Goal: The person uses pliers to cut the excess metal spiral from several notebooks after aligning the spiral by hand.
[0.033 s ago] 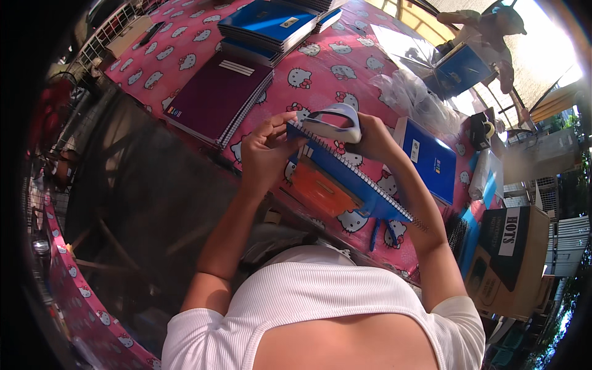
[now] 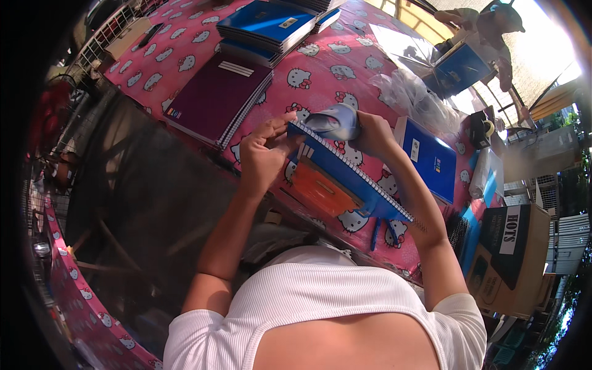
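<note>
Over the pink patterned desk (image 2: pixel 320 61), her left hand (image 2: pixel 264 157) pinches the blue spiral-bound notebook (image 2: pixel 348 176); her right hand (image 2: pixel 372 132) clasps its curled cover, apparently mid-wrapping; smoothing probably follows.

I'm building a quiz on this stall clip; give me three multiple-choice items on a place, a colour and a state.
1. Where does the maroon notebook lie?
A. to the left of the hands
B. under the cardboard box
C. on the floor

2. What colour is the tablecloth?
A. green
B. pink with cartoon cats
C. plain white

3. What is the left hand doing?
A. hanging free
B. gripping a pen
C. pinching the blue spiral notebook

Answers: A, it lies on the table left of both hands; B, the print shows all over; C, its fingers close on the notebook's top corner, with the right hand at the same edge.
</note>
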